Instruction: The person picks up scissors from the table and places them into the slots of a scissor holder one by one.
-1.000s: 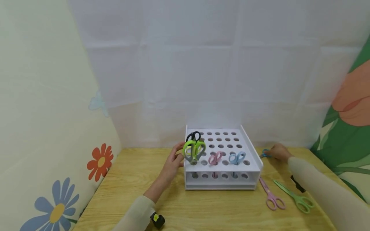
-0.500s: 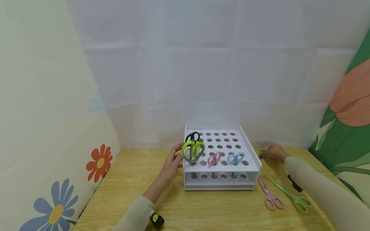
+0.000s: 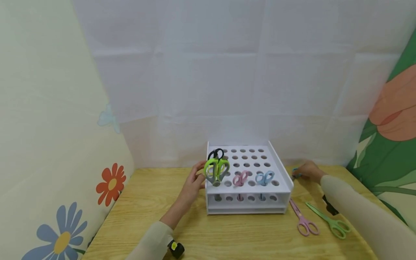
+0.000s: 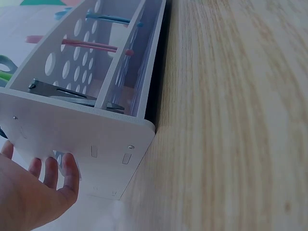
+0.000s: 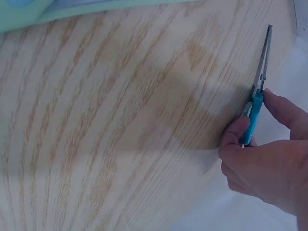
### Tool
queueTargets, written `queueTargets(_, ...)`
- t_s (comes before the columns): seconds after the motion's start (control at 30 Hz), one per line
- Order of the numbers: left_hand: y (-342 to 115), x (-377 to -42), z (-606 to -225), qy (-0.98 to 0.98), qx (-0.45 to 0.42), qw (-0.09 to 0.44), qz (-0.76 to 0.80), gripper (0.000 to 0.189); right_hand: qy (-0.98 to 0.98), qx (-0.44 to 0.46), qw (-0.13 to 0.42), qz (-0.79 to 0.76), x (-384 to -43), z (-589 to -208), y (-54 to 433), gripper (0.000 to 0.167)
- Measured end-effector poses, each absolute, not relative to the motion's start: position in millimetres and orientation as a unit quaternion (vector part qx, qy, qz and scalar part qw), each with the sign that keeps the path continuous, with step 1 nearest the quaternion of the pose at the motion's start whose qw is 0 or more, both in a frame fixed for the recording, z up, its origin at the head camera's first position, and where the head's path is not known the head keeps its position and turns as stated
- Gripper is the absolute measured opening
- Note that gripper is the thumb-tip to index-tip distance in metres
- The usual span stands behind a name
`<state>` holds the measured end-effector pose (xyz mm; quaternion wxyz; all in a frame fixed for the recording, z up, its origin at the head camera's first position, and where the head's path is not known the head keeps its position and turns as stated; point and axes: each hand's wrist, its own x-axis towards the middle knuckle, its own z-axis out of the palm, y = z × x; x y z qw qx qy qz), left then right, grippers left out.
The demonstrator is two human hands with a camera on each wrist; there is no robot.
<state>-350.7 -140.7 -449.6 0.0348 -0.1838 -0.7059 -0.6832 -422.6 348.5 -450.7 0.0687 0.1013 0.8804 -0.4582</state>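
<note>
A white two-tier rack (image 3: 247, 211) with rows of round holes stands on the table. My left hand (image 3: 191, 186) rests against its left side, and the left wrist view shows the fingertips (image 4: 71, 166) at the side panel, round a small cut-out. My right hand (image 5: 262, 159) grips a small pair of scissors (image 5: 254, 115) by its teal handle, its metal blades pointing away from the palm. Green-and-grey scissors (image 3: 217, 171), black-handled scissors (image 3: 217, 153), pink scissors (image 3: 240, 178) and light blue scissors (image 3: 264, 178) stand handles-up in the holes.
Pink scissors (image 3: 304, 223) and green scissors (image 3: 334, 224) lie on the wooden table (image 3: 227, 234) right of the rack. A white cloth (image 3: 208, 72) hangs behind, with flower-patterned cloths (image 3: 65, 144) at both sides.
My right hand has closed over the teal scissors and turned them slightly, covering more of the handle. The left hand stays at the rack's side. The head view has shifted slightly.
</note>
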Motion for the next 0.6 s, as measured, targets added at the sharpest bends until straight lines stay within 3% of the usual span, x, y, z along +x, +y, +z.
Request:
queueTargets(0.33,-137.6,-350.8,-446.8,-0.708,-0.173,0.031,-0.684,0.053,0.873,0.071,0.054,-0.48,-411.6,-442.7,350.8,0.011)
queueTargets(0.5,-138.0,-350.3,-448.7,-0.709,-0.166,0.034,-0.685,0.051,0.882,0.057,0.049,-0.464,-411.0,-446.2,351.9,0.044)
queueTargets(0.6,-139.1,-349.6,-449.1,-0.712,-0.166,0.037,-0.681,0.051,0.885,0.054,0.051,-0.46,-410.1,-447.3,351.9,0.05)
